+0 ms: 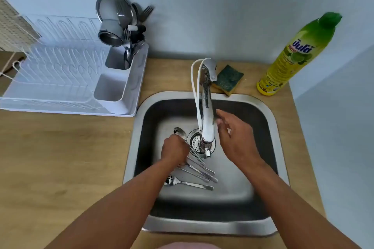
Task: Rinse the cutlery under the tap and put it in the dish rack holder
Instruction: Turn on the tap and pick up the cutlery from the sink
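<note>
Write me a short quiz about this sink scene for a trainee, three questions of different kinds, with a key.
1. True or false: the left hand is closed on a spoon in the sink.
2. Which stands right of the tap? A) rack B) sponge C) strainer
3. Fill in: the right hand is open beside the ____.

Key: 1 true. 2 B, the sponge; the rack stands left. 3 tap.

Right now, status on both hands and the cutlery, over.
Left hand shut on dirty steel spoon in steel sink. Right hand open, empty, beside chrome tap. More steel cutlery on sink floor. Holder path clear.
</note>
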### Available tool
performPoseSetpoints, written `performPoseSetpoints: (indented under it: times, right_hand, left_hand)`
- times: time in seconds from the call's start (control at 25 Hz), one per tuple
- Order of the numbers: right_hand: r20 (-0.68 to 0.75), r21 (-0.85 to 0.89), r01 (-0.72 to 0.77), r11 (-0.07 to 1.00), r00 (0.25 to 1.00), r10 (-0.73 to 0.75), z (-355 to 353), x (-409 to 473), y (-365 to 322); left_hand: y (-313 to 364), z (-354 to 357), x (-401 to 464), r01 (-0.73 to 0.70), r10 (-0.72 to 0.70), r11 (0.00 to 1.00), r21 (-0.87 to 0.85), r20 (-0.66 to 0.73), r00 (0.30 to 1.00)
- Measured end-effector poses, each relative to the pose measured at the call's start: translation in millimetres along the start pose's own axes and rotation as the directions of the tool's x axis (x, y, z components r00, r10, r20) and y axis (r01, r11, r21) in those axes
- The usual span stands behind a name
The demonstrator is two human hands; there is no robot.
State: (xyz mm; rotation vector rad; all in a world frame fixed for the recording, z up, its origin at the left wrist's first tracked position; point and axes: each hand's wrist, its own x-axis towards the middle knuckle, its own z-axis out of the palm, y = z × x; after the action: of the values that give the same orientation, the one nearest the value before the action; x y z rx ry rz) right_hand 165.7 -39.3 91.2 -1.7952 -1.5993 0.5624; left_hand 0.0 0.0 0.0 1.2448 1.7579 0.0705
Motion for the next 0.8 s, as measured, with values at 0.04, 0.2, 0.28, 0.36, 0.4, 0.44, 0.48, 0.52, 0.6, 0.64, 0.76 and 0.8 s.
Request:
performPoseSetpoints:
  times: [0.04, 0.2, 0.28, 0.36, 0.4, 0.44, 0.48, 0.52, 0.6, 0.64, 0.76, 0.8]
  right_hand:
    - [-0.037, 0.022, -0.017, 1.000, 0.999, 0.018, 1.5, 13.5, 6.3]
    - [-0.083, 0.052, 0.004, 0.999, 0.997, 0.001, -1.4, 58.5, 5.7]
    - [-0.089, 0.067, 0.028, 0.997, 0.996, -0.022, 0.8, 72.8, 7.3]
    - [-0.107, 0.071, 0.062, 0.996, 0.993, -0.055, -0.6, 87.5, 8.2]
    - [-0.120, 0.058, 0.098, 0.993, 0.989, -0.090, -1.7, 94.1, 7.2]
    - [-0.133, 0.020, 0.145, 0.989, 0.981, -0.141, -1.5, 99.9, 7.7]
    - [-0.140, -0.044, 0.195, 0.980, 0.970, -0.200, -1.4, 105.3, 6.6]
    - [-0.132, -0.110, 0.240, 0.965, 0.958, -0.253, -1.2, 110.5, 7.6]
    - [-0.055, -0.225, 0.282, 0.933, 0.952, -0.302, -3.2, 119.3, 6.9]
    - [0.003, -0.276, 0.291, 0.916, 0.953, -0.302, -5.0, 121.7, 3.6]
    - [0.092, -0.359, 0.338, 0.870, 0.940, -0.327, -11.1, 130.0, -2.4]
    - [0.123, -0.396, 0.346, 0.851, 0.938, -0.324, -13.8, 131.2, -7.7]
  left_hand:
    - [0.0, 5.7, 11.8, 0.048, -0.048, 0.999, -0.024, 0.002, 0.999]
    - [8.0, 17.3, 30.8, 0.139, -0.139, 0.990, 0.017, -0.028, 0.990]
    - [8.5, 24.4, 41.0, 0.167, -0.166, 0.986, 0.021, -0.060, 0.984]
    - [13.8, 24.4, 43.8, 0.206, -0.208, 0.977, -0.051, -0.053, 0.977]
    - [14.5, 24.2, 45.0, 0.215, -0.221, 0.972, -0.098, -0.052, 0.974]
    - [15.8, 23.7, 44.1, 0.229, -0.239, 0.961, -0.155, -0.055, 0.969]
    - [17.0, 22.4, 40.7, 0.241, -0.256, 0.949, -0.202, -0.054, 0.965]
    - [14.2, 21.2, 37.1, 0.240, -0.256, 0.935, -0.260, -0.027, 0.966]
    - [5.7, 19.0, 30.2, 0.248, -0.246, 0.901, -0.356, 0.051, 0.968]
    - [2.0, 16.3, 24.6, 0.245, -0.229, 0.864, -0.440, 0.091, 0.969]
    - [-9.3, 10.4, 9.4, 0.223, -0.150, 0.757, -0.614, 0.169, 0.974]
    - [-12.2, 9.3, 3.8, 0.218, -0.127, 0.727, -0.651, 0.184, 0.975]
